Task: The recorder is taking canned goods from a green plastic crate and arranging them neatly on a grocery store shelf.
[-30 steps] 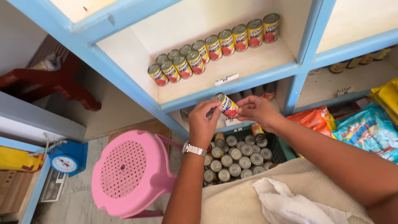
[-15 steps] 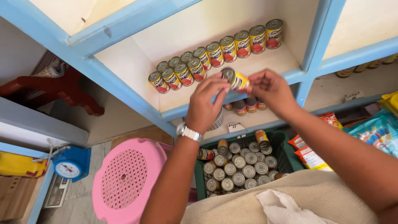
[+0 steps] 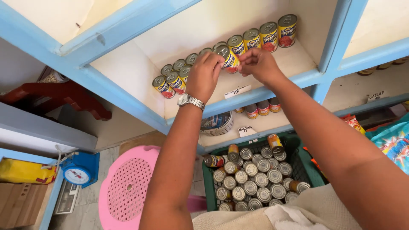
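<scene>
Here, in the head view, both hands are raised to a blue-framed shelf [image 3: 272,87] and meet on one tin can [image 3: 228,57]. The left hand [image 3: 204,74], with a metal wristwatch [image 3: 190,101] on its wrist, has its fingers [image 3: 213,59] curled together on the left side and top of the can. The right hand [image 3: 257,64] pinches the can's right side, its fingers [image 3: 243,60] drawn close against the label. The can is tilted, with its silver lid turned toward the camera, and it bears a yellow and red label. It is held just above the cream shelf board, at the near edge of a row of matching cans [image 3: 255,38] that runs from the left near part of the shelf to the far right. Whether it touches the board cannot be told.

On the shelf below, a few small red-labelled cans [image 3: 257,108] stand near a round basket [image 3: 217,124]. Lower and nearer, a green crate [image 3: 304,164] on the floor holds many upright cans [image 3: 255,179] showing silver lids. To its left stands a pink plastic stool [image 3: 128,187], and farther left a blue weighing scale [image 3: 81,172]. Bright snack packets [image 3: 390,142] lie at the right edge, and a beige cloth [image 3: 264,215] fills the near foreground.
</scene>
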